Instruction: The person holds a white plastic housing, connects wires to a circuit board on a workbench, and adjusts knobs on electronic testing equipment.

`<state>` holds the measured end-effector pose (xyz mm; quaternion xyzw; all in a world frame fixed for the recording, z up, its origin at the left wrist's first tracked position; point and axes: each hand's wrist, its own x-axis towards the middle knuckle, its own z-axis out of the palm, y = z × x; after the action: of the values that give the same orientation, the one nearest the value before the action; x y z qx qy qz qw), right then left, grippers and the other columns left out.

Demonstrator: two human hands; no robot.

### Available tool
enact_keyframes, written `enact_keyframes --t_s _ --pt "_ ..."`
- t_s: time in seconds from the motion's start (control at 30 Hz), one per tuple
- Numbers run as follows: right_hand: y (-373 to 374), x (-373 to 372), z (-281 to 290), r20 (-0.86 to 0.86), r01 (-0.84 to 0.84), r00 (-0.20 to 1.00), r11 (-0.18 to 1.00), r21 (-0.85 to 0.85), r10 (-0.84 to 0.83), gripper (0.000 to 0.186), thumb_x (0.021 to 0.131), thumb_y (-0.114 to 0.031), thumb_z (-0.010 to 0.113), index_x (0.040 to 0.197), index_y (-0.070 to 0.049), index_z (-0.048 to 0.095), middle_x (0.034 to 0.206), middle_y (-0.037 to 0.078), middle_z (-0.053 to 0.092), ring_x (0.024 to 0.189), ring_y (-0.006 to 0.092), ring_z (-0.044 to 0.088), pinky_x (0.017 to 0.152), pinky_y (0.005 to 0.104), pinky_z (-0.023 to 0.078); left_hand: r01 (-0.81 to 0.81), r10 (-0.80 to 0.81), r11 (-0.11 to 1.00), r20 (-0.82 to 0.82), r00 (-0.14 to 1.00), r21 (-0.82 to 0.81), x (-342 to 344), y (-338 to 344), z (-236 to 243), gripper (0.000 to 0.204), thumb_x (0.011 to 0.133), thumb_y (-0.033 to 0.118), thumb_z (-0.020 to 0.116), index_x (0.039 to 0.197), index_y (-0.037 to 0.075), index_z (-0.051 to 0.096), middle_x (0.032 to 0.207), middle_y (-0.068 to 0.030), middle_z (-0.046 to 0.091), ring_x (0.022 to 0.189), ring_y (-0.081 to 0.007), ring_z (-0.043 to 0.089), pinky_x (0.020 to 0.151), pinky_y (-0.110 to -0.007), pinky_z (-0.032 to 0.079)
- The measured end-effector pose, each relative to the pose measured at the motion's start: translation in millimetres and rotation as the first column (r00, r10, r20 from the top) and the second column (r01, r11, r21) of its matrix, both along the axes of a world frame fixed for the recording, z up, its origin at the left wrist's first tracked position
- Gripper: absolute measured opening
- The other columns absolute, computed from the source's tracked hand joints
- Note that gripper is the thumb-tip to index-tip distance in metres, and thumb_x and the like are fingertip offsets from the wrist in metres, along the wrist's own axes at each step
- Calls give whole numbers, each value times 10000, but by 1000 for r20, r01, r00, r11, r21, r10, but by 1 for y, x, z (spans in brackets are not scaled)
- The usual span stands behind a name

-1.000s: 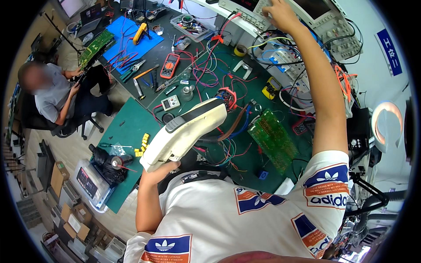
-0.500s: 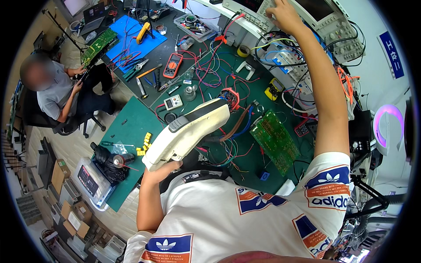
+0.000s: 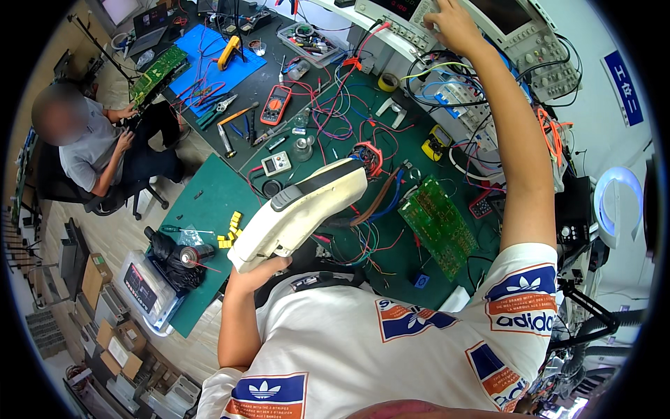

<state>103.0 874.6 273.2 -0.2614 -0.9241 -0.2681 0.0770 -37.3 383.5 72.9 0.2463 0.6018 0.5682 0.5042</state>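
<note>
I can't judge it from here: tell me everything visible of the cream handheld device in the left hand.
The cream handheld device is long, its shell plastic in look, with a dark strip along the upper side and a grey piece at the strip's near end. The left hand grips its near end; the far end slants up and right in view, before the green bench top. Power state: unclear.
</note>
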Motion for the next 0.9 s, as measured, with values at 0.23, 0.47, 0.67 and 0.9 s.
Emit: enact_keyframes --t_s 0.23,0.47,0.67,0.9 --pt "6 2 -2 -14 -50 999 999 11 50 226 720 -66 624 913 -136 720 1356 189 424 1238 358 415 1000 428 407 0 0 1000 -27 1000 -12 0 1 1 590 620 -51 718 1191 -4 577 1046 -67 641 914 -152 595 750 -287 507" --pt "8 3 -3 -27 -75 997 997 2 75 224 715 -62 625 909 -130 714 1353 193 430 1237 362 417 1000 420 405 -6 4 999 -32 999 -46 1 1 2 591 615 -39 725 1187 1 581 1046 -63 641 923 -150 591 766 -287 502" --pt "11 5 -4 -35 -84 996 996 1 84 215 711 -60 628 896 -129 711 1354 190 430 1235 362 421 1001 417 405 3 -4 998 -17 1000 -69 1 3 4 596 613 -45 719 1191 1 581 1046 -67 641 921 -154 590 768 -286 500" --pt "12 3 -1 -56 -114 992 993 -40 111 225 720 -60 633 933 -112 684 1327 197 454 1223 362 433 1000 417 406 8 -9 998 -14 1000 -66 1 -1 0 589 621 -51 724 1190 -7 580 1046 -69 640 915 -161 595 757 -288 503"
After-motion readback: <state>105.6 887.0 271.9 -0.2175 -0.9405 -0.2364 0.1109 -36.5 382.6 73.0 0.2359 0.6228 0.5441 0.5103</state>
